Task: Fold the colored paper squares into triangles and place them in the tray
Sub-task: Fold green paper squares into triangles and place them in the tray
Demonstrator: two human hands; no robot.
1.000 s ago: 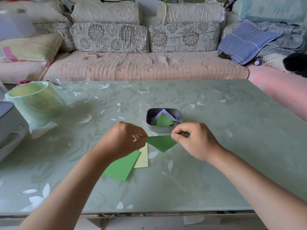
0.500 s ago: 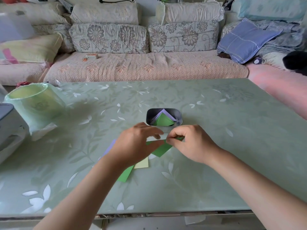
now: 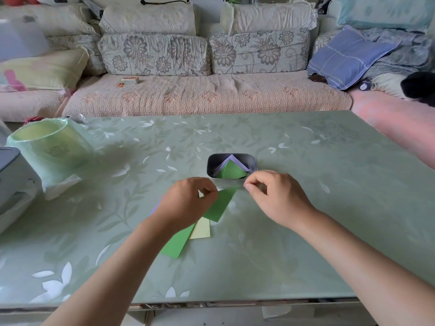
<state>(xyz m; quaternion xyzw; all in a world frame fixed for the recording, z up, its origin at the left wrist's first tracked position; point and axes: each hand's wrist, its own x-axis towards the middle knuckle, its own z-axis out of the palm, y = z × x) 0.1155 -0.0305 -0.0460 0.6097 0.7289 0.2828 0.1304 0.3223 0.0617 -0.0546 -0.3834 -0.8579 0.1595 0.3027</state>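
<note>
A folded green paper (image 3: 221, 205) lies tilted on the table just in front of the metal tray (image 3: 253, 161). My left hand (image 3: 188, 203) has curled fingers at the paper's left edge and seems to pinch it. At the paper's far tip, my right hand (image 3: 277, 196) pinches with thumb and forefinger. Folded green and purple triangles (image 3: 231, 171) sit in the tray. Under my left wrist lie a green square (image 3: 176, 245), a yellow square (image 3: 201, 229) and a sliver of purple paper (image 3: 155, 208).
A bin lined with a green bag (image 3: 47, 147) stands at the table's left, beside a grey appliance (image 3: 9, 175). A sofa (image 3: 200, 95) runs behind the table's far edge. The table's front edge (image 3: 211, 302) is near my forearms.
Half a second ago my hands met over the green paper. They have since drawn apart to its two ends, and the paper now lies slanted towards the tray.
</note>
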